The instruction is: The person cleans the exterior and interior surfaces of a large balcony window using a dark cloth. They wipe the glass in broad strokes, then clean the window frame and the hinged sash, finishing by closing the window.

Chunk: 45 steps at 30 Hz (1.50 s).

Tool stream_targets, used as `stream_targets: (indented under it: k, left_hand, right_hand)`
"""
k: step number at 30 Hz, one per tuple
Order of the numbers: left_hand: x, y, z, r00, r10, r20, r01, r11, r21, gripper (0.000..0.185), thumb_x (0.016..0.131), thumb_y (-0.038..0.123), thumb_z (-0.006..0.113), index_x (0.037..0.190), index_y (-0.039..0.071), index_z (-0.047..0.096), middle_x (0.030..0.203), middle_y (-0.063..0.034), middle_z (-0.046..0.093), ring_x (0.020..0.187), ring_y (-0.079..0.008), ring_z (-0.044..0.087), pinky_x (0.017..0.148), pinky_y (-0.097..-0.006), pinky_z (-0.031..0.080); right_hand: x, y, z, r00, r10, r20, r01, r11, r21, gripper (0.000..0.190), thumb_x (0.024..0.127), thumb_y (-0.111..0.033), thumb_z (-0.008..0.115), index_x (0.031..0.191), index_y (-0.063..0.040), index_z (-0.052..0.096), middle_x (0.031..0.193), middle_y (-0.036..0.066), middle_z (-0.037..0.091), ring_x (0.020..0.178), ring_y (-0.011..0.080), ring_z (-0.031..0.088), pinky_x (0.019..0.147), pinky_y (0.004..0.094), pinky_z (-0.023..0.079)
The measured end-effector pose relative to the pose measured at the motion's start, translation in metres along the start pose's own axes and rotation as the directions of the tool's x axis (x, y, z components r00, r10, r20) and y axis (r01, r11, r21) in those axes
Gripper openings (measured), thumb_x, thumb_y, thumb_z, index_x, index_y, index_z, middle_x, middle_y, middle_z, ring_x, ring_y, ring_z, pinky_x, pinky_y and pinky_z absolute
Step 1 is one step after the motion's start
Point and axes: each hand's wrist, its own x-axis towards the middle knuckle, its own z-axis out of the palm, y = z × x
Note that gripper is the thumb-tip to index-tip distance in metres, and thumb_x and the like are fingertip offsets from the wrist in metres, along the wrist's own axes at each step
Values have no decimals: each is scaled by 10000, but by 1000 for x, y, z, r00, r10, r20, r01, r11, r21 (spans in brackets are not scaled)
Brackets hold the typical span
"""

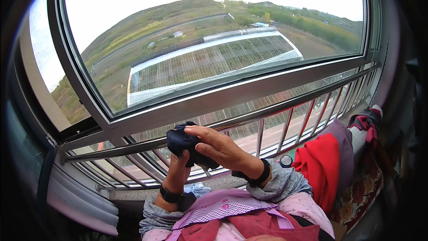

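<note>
A bunched navy-blue cloth (182, 139) is held up in front of the window, close to the metal handrail (247, 117). My left hand (180, 165) grips it from below, its thumb pressed on the near side and most of its fingers hidden. My right hand (220, 145) lies along the top and right of the cloth, with fingertips and thumb on the fabric. Dark folds hang down beneath my right palm. Whether the cloth touches the rail, I cannot tell.
A sliding window frame (234, 90) rises behind the railing bars (260, 137). On the right hang a red cloth (317, 167) and a purple-grey cloth (341, 154). A dark round lid (286, 161) stands near the sill. Pale curtain folds (80, 194) are at left.
</note>
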Motion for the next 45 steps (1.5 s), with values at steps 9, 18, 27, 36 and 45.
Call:
stream_targets:
  k: [9,18,27,36,45]
  left_hand:
    - [-24,-8,-8,979,-196,52,199,978,-68,665,1000,437,641,1481,21,447,1412,-91,576,1328,-203,544,1133,-357,403]
    - [-7,11,6,941,-3,337,-127,923,364,755,907,326,767,1512,18,437,1670,-199,248,1513,-370,300,1218,-414,244]
    - [3,29,5,935,28,354,-149,936,318,793,854,239,825,1523,41,450,1714,-144,134,1563,-322,189,1244,-445,205]
    - [8,15,-1,982,-44,183,15,987,159,313,930,80,759,1213,32,637,1019,-24,698,891,-95,671,748,-248,564]
    - [17,17,-4,982,-46,184,-5,963,269,326,935,66,756,1237,33,637,1063,-3,690,945,-89,653,798,-250,549]
  right_hand:
    - [-40,37,9,859,508,65,-484,763,428,371,1110,-185,467,1419,12,523,1270,64,626,1130,130,591,978,260,470]
    - [-49,36,-6,826,504,253,-470,367,803,390,1043,-117,578,1410,2,521,1288,97,653,1140,183,669,966,327,554]
    - [-40,30,-24,888,448,104,-290,368,883,406,885,34,590,1287,-14,572,1245,131,674,1153,239,679,1005,409,552]
    - [-32,18,-26,928,364,83,-271,502,821,455,905,-22,702,1327,-12,531,1321,123,620,1244,243,615,1061,406,501]
    - [-35,11,-44,920,392,-10,-224,547,807,339,957,-138,711,1256,-35,592,1136,81,668,1040,192,676,906,327,557]
